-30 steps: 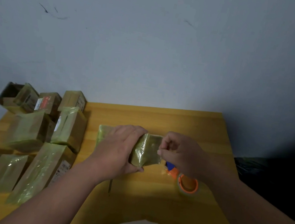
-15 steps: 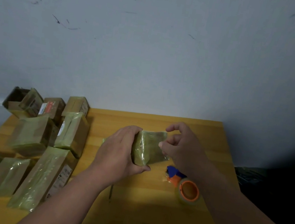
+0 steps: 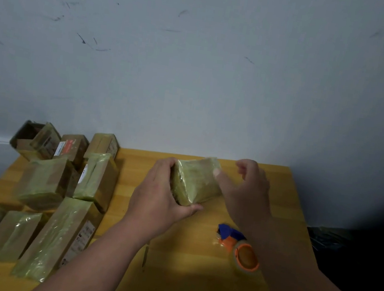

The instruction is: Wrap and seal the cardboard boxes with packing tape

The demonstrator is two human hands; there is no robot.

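Tape dispenser (image 3: 243,255), orange with a clear roll, is set near the table's (image 3: 193,269) right edge. Mid-table, a small box (image 3: 195,183), glossy with yellowish tape, is gripped at its left end by the left hand (image 3: 156,202); the right hand (image 3: 246,192), fingers loosely spread, touches its right side. Wrapped boxes (image 3: 56,188) are crowded along the left edge. Scuffed grey wall (image 3: 196,72) behind.

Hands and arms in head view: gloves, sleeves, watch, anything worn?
Nothing worn that shows. The left hand and right hand are bare, no gloves, no rings visible. Both forearms are bare up to the frame's edge: no sleeves, watch, bands or markings in view. The right fingers are motion-blurred, so small details there cannot be checked.
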